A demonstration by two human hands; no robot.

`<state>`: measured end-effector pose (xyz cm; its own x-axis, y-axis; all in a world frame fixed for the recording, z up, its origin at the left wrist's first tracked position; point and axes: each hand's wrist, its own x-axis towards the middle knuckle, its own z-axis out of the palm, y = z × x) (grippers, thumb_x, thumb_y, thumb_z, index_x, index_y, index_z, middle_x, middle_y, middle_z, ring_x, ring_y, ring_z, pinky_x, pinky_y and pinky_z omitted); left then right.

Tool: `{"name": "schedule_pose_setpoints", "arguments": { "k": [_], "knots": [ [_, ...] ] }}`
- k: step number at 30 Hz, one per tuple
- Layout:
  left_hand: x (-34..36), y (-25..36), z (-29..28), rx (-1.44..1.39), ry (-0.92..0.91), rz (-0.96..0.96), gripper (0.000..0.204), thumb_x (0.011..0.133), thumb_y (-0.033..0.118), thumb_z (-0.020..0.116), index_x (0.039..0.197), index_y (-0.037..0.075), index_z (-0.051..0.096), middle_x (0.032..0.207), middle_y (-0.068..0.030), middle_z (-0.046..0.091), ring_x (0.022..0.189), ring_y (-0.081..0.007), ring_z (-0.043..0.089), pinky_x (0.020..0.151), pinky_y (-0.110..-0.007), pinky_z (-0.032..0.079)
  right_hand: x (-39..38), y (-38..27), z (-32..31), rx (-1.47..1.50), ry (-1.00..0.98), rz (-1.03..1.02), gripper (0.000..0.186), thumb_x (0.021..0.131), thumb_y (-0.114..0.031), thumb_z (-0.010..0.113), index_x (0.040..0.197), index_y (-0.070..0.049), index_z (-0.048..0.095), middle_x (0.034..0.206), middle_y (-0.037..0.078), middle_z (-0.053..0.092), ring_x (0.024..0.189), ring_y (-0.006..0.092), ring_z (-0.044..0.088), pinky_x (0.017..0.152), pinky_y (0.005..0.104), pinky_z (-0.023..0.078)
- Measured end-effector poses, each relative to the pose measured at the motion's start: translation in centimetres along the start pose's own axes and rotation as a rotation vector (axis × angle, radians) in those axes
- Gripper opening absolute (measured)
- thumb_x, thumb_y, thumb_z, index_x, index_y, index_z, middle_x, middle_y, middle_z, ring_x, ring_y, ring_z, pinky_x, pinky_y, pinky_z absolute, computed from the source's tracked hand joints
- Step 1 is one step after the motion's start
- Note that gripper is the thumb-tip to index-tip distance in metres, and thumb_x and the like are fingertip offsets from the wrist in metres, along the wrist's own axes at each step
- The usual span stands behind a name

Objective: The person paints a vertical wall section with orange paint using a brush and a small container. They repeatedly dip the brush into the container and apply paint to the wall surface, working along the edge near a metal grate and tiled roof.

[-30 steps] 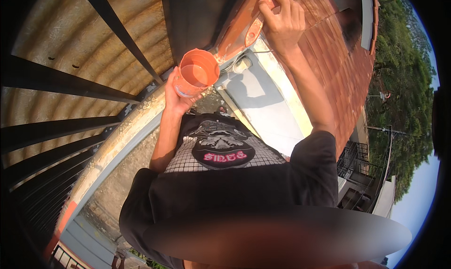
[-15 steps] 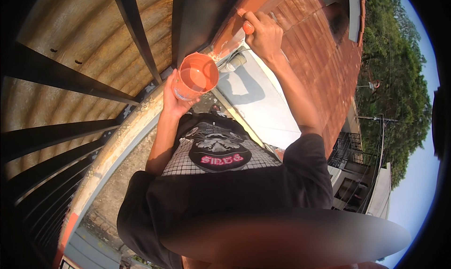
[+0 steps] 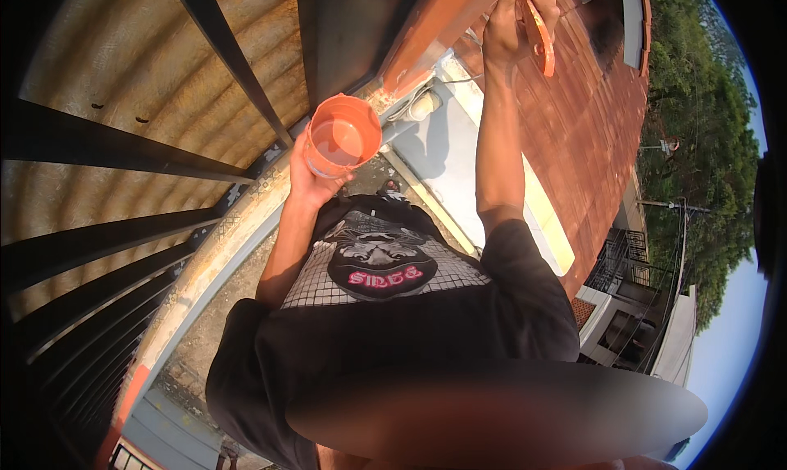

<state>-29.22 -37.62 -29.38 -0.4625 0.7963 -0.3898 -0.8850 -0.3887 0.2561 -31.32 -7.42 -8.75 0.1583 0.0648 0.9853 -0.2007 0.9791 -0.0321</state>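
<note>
My left hand (image 3: pixel 316 175) is wrapped round a small paint pot (image 3: pixel 361 115), its sides and rim coated in orange-red. Inside it is orange-red paint. At the top of the view, my right hand (image 3: pixel 512 31) grips a paintbrush (image 3: pixel 544 47) by its orange handle, whose end points down. The bristles are out of sight, past the upper edge. Near that hand runs an orange-red painted beam (image 3: pixel 434 31), beside a dark metal panel.
Dark metal bars (image 3: pixel 225 56) and corrugated sheeting (image 3: pixel 90 60) fill the left, above a worn ledge (image 3: pixel 225 216). To the right slopes a red-brown tiled roof (image 3: pixel 574 142). A white slab (image 3: pixel 467 175) lies below, with a cable and a pale cylinder. Trees stand far right.
My right hand has moved up and to the right with the paintbrush, its arm stretching out straighter. The paint pot in my left hand has stayed almost in place.
</note>
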Motion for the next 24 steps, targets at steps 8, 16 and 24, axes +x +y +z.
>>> {"name": "schedule_pose_setpoints", "arguments": {
  "k": [8,16,24],
  "knots": [
    [0.9,-2.2,0.7,0.002,-0.049,-0.017,0.058,0.101,0.062,0.038,0.135,0.019,0.058,0.121,-0.0091,0.066,0.085,-0.0299,0.066,0.058,-0.042,0.052,-11.1,2.2,-3.4,-0.017,-0.268,0.168,0.019,0.084,-0.001,0.08,0.097,0.002,0.066,0.1,0.018,0.072,0.081,0.0319,0.072,0.066,0.0363,0.059],
    [0.3,-3.2,0.9,-0.005,-0.042,-0.014,0.058,0.101,0.061,0.04,0.136,0.019,0.058,0.121,-0.0101,0.066,0.082,-0.0312,0.068,0.056,-0.042,0.056,-19.9,-0.2,-7.2,-0.024,-0.372,0.32,0.019,0.086,0.005,0.077,0.101,0.006,0.065,0.098,0.022,0.07,0.087,0.0324,0.072,0.075,0.0368,0.058],
    [1.2,-3.0,0.1,0.0,-0.011,-0.02,0.058,0.102,0.059,0.039,0.137,0.017,0.058,0.122,-0.0108,0.066,0.085,-0.0313,0.069,0.055,-0.042,0.057,-23.6,0.0,-10.1,-0.082,-0.548,0.361,0.012,0.086,0.005,0.073,0.095,0.005,0.065,0.096,0.018,0.071,0.083,0.0305,0.071,0.071,0.0377,0.057]
  ]
}}
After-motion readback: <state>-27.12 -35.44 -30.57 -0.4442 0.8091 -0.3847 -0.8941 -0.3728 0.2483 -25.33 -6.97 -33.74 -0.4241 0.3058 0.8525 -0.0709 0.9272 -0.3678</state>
